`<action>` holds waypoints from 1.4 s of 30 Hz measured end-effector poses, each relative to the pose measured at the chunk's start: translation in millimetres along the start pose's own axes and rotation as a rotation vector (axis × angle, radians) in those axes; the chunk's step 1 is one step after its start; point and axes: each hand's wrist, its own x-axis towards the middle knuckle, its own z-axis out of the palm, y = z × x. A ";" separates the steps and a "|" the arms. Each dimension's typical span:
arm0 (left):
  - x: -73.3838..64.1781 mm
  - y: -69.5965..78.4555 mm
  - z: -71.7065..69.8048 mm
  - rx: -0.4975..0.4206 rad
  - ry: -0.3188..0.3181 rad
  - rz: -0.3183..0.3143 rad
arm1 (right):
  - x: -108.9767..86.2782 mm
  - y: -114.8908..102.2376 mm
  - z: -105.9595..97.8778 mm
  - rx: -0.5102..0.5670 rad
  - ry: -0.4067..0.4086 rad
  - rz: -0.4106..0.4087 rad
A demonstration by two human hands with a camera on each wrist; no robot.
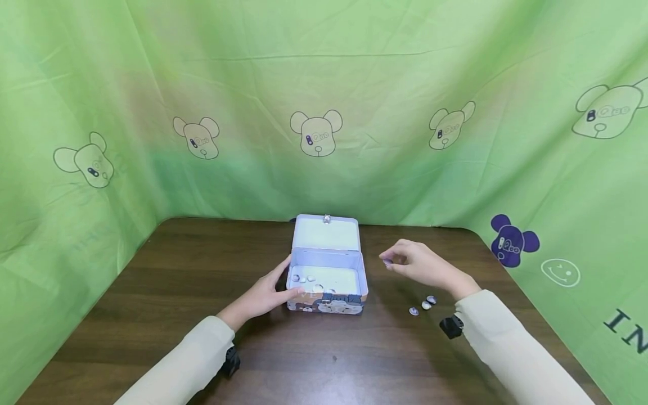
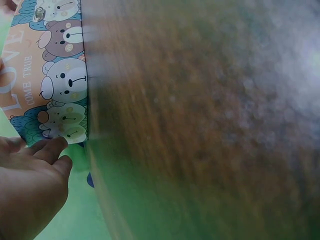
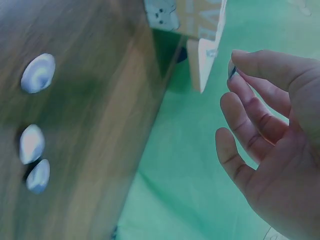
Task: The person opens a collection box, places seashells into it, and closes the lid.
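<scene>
Green bear-print cloth point(image 1: 253, 84) walls a dark wooden table point(image 1: 187, 275). Near its far edge stands an open tin box point(image 1: 335, 306), pale inside; the left hand point(image 1: 263, 295) grips its left side. Nearer the right edge, the right hand point(image 1: 420, 263) pinches a purplish piece point(image 1: 387, 261), probably a shell

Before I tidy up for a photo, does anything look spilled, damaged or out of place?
Nothing clearly stands out. The box sits upright, lid open, with no visible damage; three shells lie close together on the table beside it, so probably set there rather than spilled.
</scene>
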 end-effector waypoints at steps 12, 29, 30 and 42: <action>-1.2 2.1 -0.8 0.009 0.000 -0.006 | 36.9 -20.4 11.3 -0.002 -0.038 -0.098; 0.0 2.1 -0.2 -0.001 -0.001 -0.013 | 77.2 -49.1 23.2 -0.015 -0.169 -0.084; 0.0 2.0 -0.3 -0.001 0.000 -0.014 | 79.5 -50.3 24.3 -0.012 -0.177 -0.081; 0.6 -0.9 -0.8 -0.014 -0.008 -0.008 | 100.9 -59.9 36.0 0.022 -0.250 -0.084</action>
